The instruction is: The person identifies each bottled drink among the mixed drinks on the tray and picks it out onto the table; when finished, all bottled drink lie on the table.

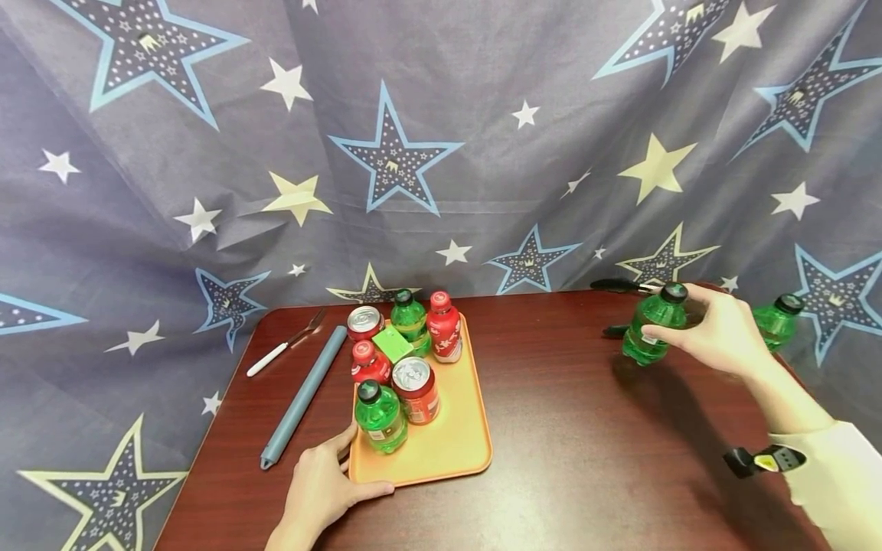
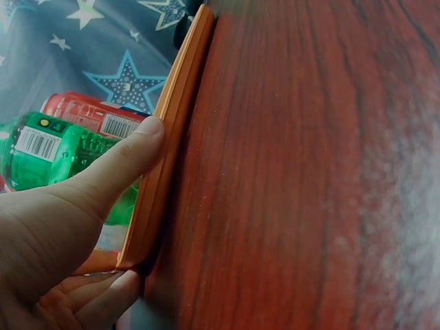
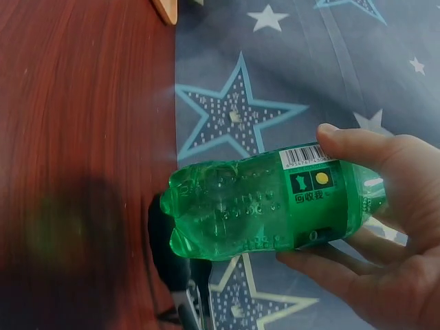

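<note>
My right hand (image 1: 722, 330) grips a green soda bottle (image 1: 654, 325) with a black cap and holds it above the right part of the table. In the right wrist view the bottle (image 3: 258, 203) hangs clear of the tabletop, thumb on one side and fingers on the other. My left hand (image 1: 320, 482) holds the near left corner of an orange tray (image 1: 455, 436), thumb along its front edge and fingers at its left side. On the tray stand green bottles (image 1: 381, 419), red bottles (image 1: 444, 329), red cans (image 1: 416, 390) and a small green box (image 1: 393, 344).
Left of the tray lie a grey-blue rod (image 1: 303, 398) and a white-handled fork (image 1: 285, 344). Another green bottle (image 1: 775, 321) stands at the right, partly behind my right arm. Black-handled utensils (image 1: 613, 285) lie at the back right. A star-patterned curtain (image 1: 441, 184) hangs behind the table.
</note>
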The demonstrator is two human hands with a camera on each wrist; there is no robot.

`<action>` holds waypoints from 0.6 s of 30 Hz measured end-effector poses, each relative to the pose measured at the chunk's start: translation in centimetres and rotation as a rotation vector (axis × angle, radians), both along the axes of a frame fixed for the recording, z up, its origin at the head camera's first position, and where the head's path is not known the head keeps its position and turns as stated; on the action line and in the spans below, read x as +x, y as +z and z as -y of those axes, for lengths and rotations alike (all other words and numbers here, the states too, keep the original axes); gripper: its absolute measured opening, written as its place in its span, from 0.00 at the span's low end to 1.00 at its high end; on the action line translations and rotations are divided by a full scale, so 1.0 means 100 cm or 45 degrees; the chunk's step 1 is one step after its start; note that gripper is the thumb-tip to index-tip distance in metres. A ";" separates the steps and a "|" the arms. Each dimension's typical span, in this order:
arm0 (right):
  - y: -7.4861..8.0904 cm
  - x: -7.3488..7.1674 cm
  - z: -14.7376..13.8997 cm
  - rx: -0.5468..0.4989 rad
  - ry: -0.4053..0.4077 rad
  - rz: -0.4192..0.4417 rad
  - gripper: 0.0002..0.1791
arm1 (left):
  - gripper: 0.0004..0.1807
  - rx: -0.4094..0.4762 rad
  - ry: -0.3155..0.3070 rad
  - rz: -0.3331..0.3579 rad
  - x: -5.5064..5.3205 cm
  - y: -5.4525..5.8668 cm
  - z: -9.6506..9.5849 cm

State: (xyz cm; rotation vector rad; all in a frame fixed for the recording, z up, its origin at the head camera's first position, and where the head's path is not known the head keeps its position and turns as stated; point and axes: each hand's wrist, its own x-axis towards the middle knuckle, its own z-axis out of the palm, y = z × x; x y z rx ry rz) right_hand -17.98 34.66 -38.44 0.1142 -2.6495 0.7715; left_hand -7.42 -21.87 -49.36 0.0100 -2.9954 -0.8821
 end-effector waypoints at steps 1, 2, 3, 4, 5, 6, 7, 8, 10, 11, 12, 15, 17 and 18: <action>-0.001 0.001 -0.003 0.004 -0.010 0.004 0.29 | 0.70 -0.003 0.002 0.002 0.000 0.000 0.000; -0.001 0.001 -0.007 0.009 -0.020 0.008 0.29 | 0.70 -0.004 0.005 0.004 -0.001 0.000 0.000; -0.002 0.002 -0.010 0.017 -0.030 0.010 0.29 | 0.70 -0.003 0.007 0.008 -0.001 -0.001 0.001; -0.002 0.003 -0.013 0.023 -0.042 0.011 0.30 | 0.70 -0.003 0.009 0.010 -0.001 -0.001 0.001; -0.002 0.003 -0.016 0.034 -0.053 0.010 0.29 | 0.70 -0.005 0.007 0.010 -0.002 -0.001 0.001; -0.002 0.004 -0.018 0.042 -0.058 0.010 0.29 | 0.70 -0.007 0.005 0.011 -0.002 -0.002 0.001; -0.002 0.005 -0.020 0.052 -0.065 0.010 0.29 | 0.70 -0.007 0.004 0.009 -0.002 -0.002 0.001; -0.003 0.006 -0.023 0.061 -0.065 0.009 0.29 | 0.70 -0.008 0.002 0.008 -0.002 -0.002 0.002; -0.003 0.007 -0.026 0.077 -0.071 0.009 0.28 | 0.70 -0.010 -0.001 0.005 -0.001 -0.002 0.002; -0.003 0.008 -0.028 0.080 -0.071 0.012 0.28 | 0.70 -0.010 -0.002 0.005 -0.001 -0.002 0.002; -0.004 0.009 -0.030 0.083 -0.070 0.016 0.27 | 0.69 -0.008 0.000 0.007 -0.001 -0.002 0.002; -0.005 0.011 -0.035 0.086 -0.082 0.029 0.26 | 0.69 -0.010 0.003 0.010 -0.002 -0.002 0.002; -0.007 0.013 -0.039 0.084 -0.097 0.040 0.26 | 0.69 -0.010 0.004 0.013 -0.002 -0.002 0.002; -0.008 0.013 -0.041 0.085 -0.105 0.047 0.26 | 0.69 -0.008 0.004 0.015 -0.002 -0.002 0.002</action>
